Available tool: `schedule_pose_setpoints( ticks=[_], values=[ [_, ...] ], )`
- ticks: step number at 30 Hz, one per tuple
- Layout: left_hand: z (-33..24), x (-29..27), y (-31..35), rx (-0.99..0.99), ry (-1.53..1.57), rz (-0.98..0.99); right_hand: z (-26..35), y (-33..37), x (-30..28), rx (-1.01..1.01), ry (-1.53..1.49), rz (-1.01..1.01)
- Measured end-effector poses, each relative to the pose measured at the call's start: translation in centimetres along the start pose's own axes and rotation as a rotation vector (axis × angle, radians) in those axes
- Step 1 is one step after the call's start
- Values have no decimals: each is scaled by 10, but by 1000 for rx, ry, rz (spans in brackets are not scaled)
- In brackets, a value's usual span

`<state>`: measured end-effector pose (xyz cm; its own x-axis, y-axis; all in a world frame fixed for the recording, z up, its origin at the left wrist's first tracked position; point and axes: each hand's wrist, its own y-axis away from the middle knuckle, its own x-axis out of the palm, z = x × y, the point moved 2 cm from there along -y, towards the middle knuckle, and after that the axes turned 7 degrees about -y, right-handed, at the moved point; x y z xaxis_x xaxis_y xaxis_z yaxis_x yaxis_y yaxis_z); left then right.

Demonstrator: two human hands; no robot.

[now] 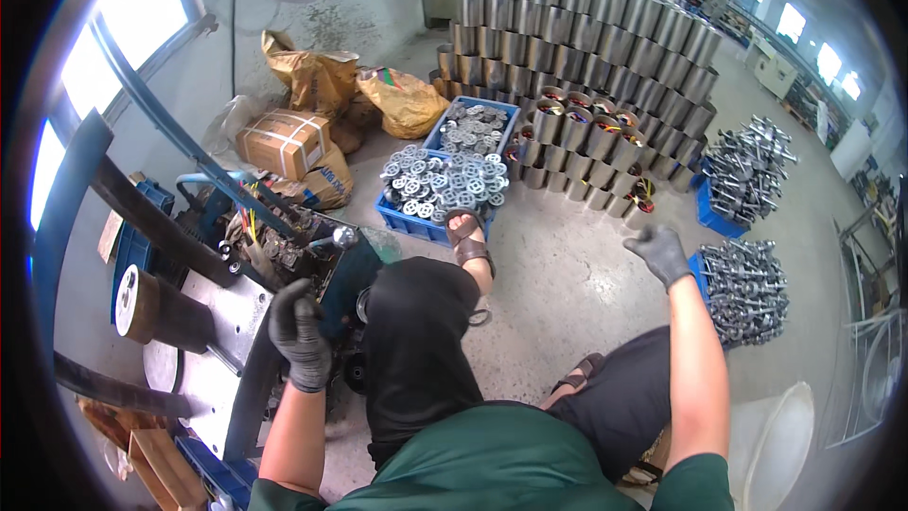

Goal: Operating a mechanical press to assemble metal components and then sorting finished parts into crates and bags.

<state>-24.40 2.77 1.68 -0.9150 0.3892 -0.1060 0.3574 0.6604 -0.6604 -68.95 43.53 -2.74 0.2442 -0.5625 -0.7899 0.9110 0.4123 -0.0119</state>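
My left hand (301, 339), in a grey glove, is raised beside the metal plate (210, 322) of a machine on the left. Its fingers point up, loosely bent and a little apart, and nothing shows in them. Out over the floor on the right is my right hand (660, 255), gloved alike, its fingers curled in with no object visible. The blue crate (711, 274) closest to it is heaped with metal shafts (747, 289). On the machine plate stands a dark steel cylinder (170, 310), and a round metal knob (345, 237) sits beyond my left hand.
Ahead, a blue crate (416, 225) holds grey metal discs (445, 180). Metal sleeves (567, 61) stand stacked behind, several with coloured wires inside. A second shaft crate (724, 208) is farther right. A strapped carton (284, 144) and sacks (402, 102) lie by the wall.
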Motion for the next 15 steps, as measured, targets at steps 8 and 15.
schedule_pose_setpoints(
  ticks=[8,15],
  values=[
    [211,46,185,-821,-172,618,-91,24,-18,-130,-106,-20],
    [308,132,258,-737,-577,1070,-260,38,-15,521,-376,-19]
  ],
)
